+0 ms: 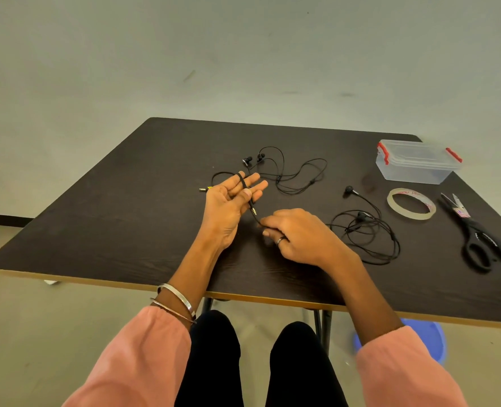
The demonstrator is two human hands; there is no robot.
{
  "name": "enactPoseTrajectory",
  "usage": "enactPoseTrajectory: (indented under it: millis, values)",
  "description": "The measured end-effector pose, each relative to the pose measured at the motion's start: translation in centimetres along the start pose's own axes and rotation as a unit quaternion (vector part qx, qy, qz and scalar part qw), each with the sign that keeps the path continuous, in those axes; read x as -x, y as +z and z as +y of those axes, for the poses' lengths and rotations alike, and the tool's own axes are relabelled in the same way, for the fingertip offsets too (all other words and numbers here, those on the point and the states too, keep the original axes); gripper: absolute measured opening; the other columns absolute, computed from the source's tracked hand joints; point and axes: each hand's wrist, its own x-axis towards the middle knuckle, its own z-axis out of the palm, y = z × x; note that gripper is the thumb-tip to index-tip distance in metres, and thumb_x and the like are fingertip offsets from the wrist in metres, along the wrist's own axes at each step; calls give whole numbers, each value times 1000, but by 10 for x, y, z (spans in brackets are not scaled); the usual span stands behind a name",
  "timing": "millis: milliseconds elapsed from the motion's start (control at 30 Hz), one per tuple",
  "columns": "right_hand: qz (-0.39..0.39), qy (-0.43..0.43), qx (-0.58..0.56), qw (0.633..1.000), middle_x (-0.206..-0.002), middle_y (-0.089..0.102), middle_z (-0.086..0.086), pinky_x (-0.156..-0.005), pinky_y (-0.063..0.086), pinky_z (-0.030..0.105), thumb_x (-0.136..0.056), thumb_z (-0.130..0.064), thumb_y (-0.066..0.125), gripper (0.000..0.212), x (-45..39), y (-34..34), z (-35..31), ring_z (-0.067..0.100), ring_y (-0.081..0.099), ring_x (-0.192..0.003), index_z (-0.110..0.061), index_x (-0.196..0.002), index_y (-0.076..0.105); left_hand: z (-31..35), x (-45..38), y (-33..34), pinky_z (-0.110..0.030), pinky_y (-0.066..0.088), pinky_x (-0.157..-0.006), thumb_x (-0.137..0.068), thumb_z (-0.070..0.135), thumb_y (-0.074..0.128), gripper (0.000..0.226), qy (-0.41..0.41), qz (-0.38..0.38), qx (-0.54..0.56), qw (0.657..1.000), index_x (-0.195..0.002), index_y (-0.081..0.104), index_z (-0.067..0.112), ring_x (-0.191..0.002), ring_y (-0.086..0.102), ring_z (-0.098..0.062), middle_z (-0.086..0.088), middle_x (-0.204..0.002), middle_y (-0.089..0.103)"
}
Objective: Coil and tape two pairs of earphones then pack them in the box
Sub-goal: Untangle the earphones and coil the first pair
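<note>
The left hand (231, 198) is raised palm-up over the middle of the table (143, 207), fingers spread and loosely extended toward 12 o'clock; a black earphone cable (244, 186) runs across those fingers, passing between them, and the thumb presses it near the jack. The right hand (299, 236) rests knuckles-up at 4 o'clock from the left one, fingers curled together, with thumb and forefinger pinched on the same cable just below its metal plug (254, 211). A ring shows on one right finger, and two bangles (178, 302) sit on the left wrist above a pink sleeve (131, 359).

The first pair of earphones (287, 171) trails loose from the left hand toward 1 o'clock, its two buds lying side by side at 12 o'clock from the fingertips. The second pair of earphones (366, 230) lies in an untidy heap at 3 o'clock from the right hand, just beside the wrist. The tape roll (410, 204) lies flat beyond it toward 2 o'clock, the scissors (478, 233) at the right edge, and the clear box (416, 161) with red clasps, lid on, stands at the far right corner
</note>
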Motion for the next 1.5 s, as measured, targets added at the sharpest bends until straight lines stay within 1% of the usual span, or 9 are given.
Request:
enactPoseTrajectory:
  millis: [200,367,533,633,833,1000,1100,1333,1500]
  values:
    - [65,20,-58,996,-83,67,0,-71,49,36,-91,-22,61,15,-1,-31,8,17,60,-77,-13,-96,72,2,3,-1,-25,57,-83,-94,-13,42,43,-10,-32,-49,998,-136,41,-1,-105,68,-24,-15,-118,65]
    - [129,39,-147,980,-72,69,-2,-56,47,27,-84,-20,71,6,-2,-54,11,12,60,-61,-15,-85,75,0,10,5,-23,55,-83,-93,-15,41,47,-50,-141,-127,981,-138,41,-4,-102,68,-14,-2,-108,72]
    - [177,78,-232,953,-73,72,-1,-67,56,32,-77,-20,79,9,-16,-66,23,15,68,-68,-12,-79,75,2,18,7,-27,53,-89,-96,-13,36,44,-68,-257,-163,950,-136,44,5,-112,64,-23,-9,-117,68]
    - [192,92,-248,945,-74,73,1,-69,57,38,-76,-21,79,10,-27,-57,33,18,68,-69,-13,-79,75,4,19,7,-27,53,-87,-97,-10,35,41,-60,-275,-141,949,-134,45,4,-102,68,-21,-10,-114,69]
    - [248,116,-287,918,-71,70,9,-62,51,43,-89,-20,67,10,-36,-11,47,30,64,-66,-14,-83,73,3,11,4,-19,44,-68,-101,-1,31,34,-67,-195,-42,978,-127,52,-2,-63,52,-8,-3,-90,70]
    - [196,93,-201,955,-74,67,1,-62,45,27,-93,-18,60,12,-39,17,38,13,58,-64,-12,-92,70,6,-1,-1,-16,42,-58,-101,0,32,32,-60,-60,112,990,-126,51,-9,-57,48,-5,0,-82,66]
    - [120,35,-80,989,-90,68,6,-71,48,35,-94,-17,54,16,-38,24,28,23,61,-81,-8,-100,67,7,-7,-8,-17,48,-61,-100,-2,35,30,-31,36,153,987,-124,53,-8,-63,57,-6,-1,-86,70]
    - [130,-60,5,990,-88,66,6,-67,41,34,-94,-21,52,21,-30,29,4,24,60,-78,-7,-97,67,-1,-9,-9,-21,56,-70,-98,-5,40,19,9,111,7,994,-106,58,-2,-91,72,-23,-11,-91,74]
    - [235,3,-226,945,-63,62,-8,-53,40,21,-88,-17,67,11,-21,12,10,5,51,-54,-14,-78,71,-5,-4,-2,-21,56,-76,-100,-2,38,33,6,38,-167,985,-132,45,-6,-91,71,-16,-16,-104,70]
